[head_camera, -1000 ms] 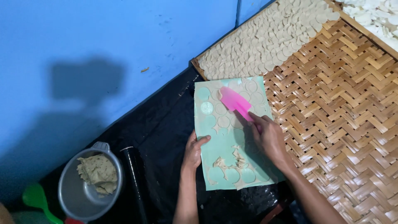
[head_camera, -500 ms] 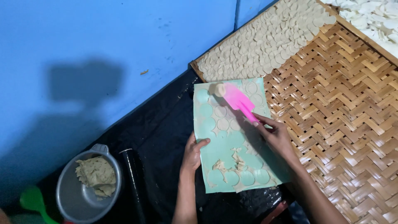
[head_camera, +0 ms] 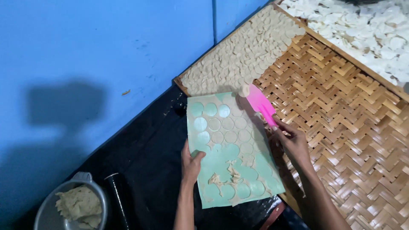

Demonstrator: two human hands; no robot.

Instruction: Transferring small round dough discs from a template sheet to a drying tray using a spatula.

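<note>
Right hand (head_camera: 294, 145) grasping pink spatula (head_camera: 260, 104), left hand (head_camera: 191, 162) pinching green stencil sheet (head_camera: 232, 149) edge

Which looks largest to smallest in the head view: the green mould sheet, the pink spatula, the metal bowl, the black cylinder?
1. Green mould sheet, clearly largest.
2. Metal bowl, partly cut off by the frame edge.
3. Black cylinder and pink spatula held by the right hand: look alike, so unranked.

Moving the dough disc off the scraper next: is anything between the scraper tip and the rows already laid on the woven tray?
Nothing visible. The pink scraper carries a disc at its tip, right beside the laid discs on the woven tray.
</note>
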